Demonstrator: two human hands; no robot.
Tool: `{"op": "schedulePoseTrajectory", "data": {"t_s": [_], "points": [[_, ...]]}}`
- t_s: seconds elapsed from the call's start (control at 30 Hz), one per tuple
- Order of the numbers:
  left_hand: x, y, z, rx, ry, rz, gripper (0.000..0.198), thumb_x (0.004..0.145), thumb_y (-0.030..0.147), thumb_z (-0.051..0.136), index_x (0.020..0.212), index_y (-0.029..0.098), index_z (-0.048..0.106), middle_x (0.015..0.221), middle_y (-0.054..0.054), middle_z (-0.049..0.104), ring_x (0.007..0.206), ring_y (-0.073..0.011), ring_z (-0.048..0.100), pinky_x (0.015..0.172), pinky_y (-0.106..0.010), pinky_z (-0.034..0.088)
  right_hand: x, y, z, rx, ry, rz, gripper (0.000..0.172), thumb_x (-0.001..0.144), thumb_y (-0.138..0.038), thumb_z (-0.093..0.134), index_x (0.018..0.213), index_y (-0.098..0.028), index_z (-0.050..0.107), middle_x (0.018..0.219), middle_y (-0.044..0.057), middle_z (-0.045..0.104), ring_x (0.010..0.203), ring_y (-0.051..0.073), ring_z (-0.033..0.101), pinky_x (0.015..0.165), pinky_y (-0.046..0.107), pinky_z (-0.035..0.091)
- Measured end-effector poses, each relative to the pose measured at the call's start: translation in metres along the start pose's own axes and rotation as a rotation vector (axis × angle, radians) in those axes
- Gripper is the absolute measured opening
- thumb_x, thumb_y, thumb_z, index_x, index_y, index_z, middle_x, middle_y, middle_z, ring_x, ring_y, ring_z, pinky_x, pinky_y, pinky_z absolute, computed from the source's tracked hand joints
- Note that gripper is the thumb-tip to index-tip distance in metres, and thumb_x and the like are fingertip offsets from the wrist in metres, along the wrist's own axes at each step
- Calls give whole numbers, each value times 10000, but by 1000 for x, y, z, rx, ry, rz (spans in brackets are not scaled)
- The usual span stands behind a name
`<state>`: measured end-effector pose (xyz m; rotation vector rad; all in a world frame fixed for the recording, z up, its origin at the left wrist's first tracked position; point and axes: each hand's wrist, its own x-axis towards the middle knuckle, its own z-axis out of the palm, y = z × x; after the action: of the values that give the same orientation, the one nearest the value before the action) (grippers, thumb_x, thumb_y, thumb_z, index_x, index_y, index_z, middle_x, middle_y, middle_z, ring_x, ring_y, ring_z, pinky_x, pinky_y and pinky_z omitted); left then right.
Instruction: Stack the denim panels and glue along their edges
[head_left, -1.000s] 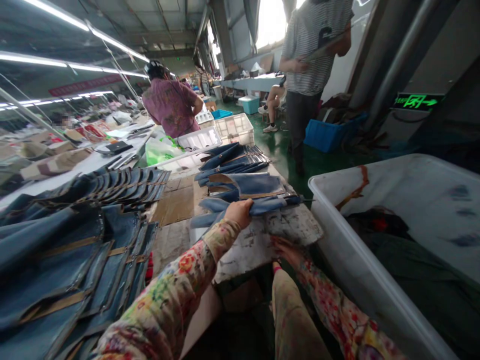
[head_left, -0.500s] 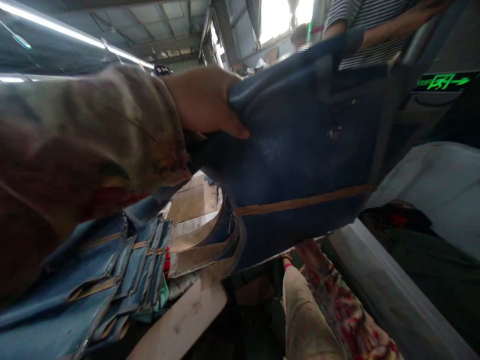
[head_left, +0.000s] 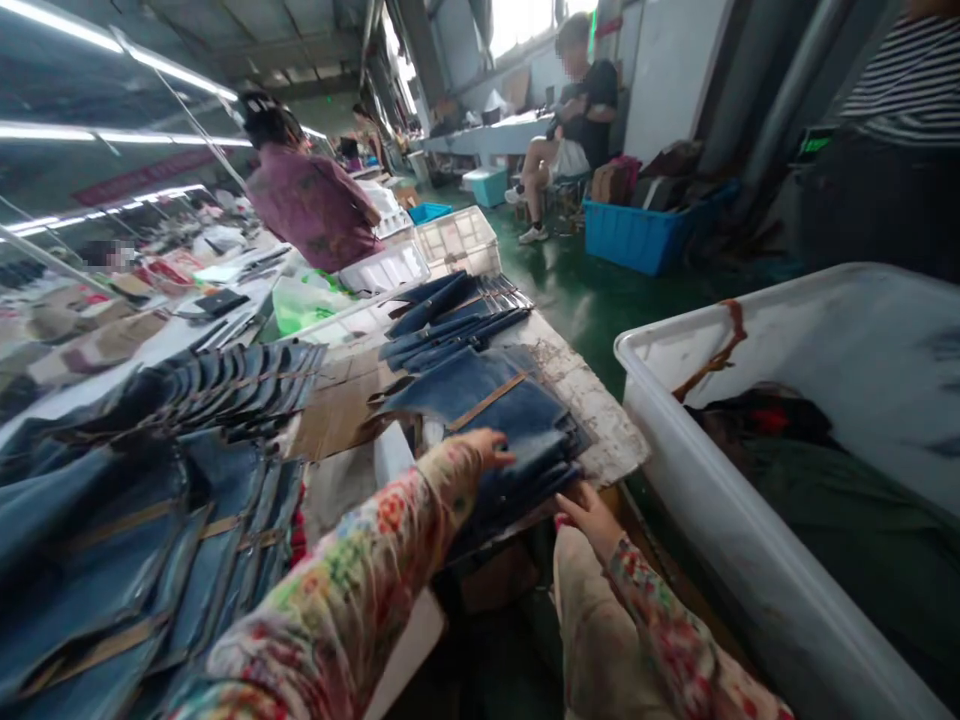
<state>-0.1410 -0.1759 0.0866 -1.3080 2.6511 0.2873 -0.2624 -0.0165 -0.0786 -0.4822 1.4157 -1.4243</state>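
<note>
A stack of dark blue denim panels (head_left: 480,385) lies before me on the corner of a worn table; a brown strip (head_left: 487,402) crosses the top one. My left hand (head_left: 486,450) rests over the near part of this stack, fingers stretched to the right and slightly apart. At the stack's near right corner is my right hand (head_left: 592,515), its thumb and fingers apart beside the panel edges. Whether it touches the cloth I cannot tell. Farther back on the table sits another bundle of denim pieces (head_left: 457,310).
Overlapping denim pieces (head_left: 150,540) spread across the left side. A large white bin (head_left: 720,470) with dark cloth inside stands at my right. Beyond are white crates (head_left: 457,240), a blue tub (head_left: 630,235), a person in a purple top (head_left: 315,205) and a seated person (head_left: 589,110).
The denim panel my left hand held raised in front of me is now down on the stack. That hand has lowered and released it. My right hand has come into fuller view.
</note>
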Motion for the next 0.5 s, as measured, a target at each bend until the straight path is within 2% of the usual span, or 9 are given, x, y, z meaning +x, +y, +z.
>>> {"op": "schedulePoseTrajectory", "data": {"t_s": [0.07, 0.1, 0.17, 0.23, 0.3, 0.4, 0.5], "points": [[-10, -3, 52, -35, -117, 18, 484, 821, 411, 565, 1264, 224, 513, 1370, -87, 438, 1265, -270, 403, 915, -379, 468, -1, 8, -17, -31, 10, 15, 581, 578, -519, 712, 1015, -173, 548, 823, 66, 645, 675, 195, 623, 503, 261, 481], [-15, -5, 67, -41, -147, 9, 508, 843, 445, 515, 1296, 218, 478, 1404, -92, 396, 1295, -272, 364, 937, -406, 454, -2, 8, -26, -50, 20, 17, 569, 566, -525, 715, 984, -173, 556, 782, 54, 636, 623, 177, 605, 485, 252, 467], [-23, -10, 80, -58, -198, 11, 565, 852, 517, 459, 1330, 215, 433, 1433, -96, 354, 1309, -264, 345, 993, -425, 409, 0, 0, -40, -83, 40, 5, 542, 538, -551, 720, 892, -169, 569, 709, 37, 614, 559, 154, 565, 475, 254, 457], [-30, -10, 80, -64, -207, 69, 652, 811, 582, 484, 1348, 223, 401, 1434, -92, 353, 1299, -260, 359, 1029, -418, 375, 7, -13, -44, -104, 41, -20, 538, 533, -579, 710, 854, -167, 580, 705, 39, 613, 570, 155, 560, 503, 268, 473], [-36, -7, 77, -36, -177, 140, 671, 797, 547, 521, 1365, 227, 367, 1423, -80, 372, 1282, -253, 378, 1025, -404, 380, 17, -25, -39, -117, 23, -49, 559, 540, -584, 700, 893, -164, 592, 753, 48, 626, 628, 170, 582, 532, 274, 485], [-41, -3, 73, 75, -128, 164, 535, 832, 296, 490, 1346, 190, 386, 1358, -75, 457, 1196, -233, 467, 958, -361, 435, 29, -36, -22, -135, -13, -100, 586, 550, -564, 689, 960, -157, 590, 833, 58, 633, 719, 184, 605, 574, 272, 498], [-39, -12, 62, 153, -134, 161, 467, 805, 99, 407, 1263, 152, 476, 1207, -94, 577, 1074, -237, 551, 888, -367, 464, 30, -34, -6, -171, -56, -149, 555, 592, -541, 659, 979, -150, 592, 855, 62, 635, 761, 185, 612, 634, 290, 517]]}}
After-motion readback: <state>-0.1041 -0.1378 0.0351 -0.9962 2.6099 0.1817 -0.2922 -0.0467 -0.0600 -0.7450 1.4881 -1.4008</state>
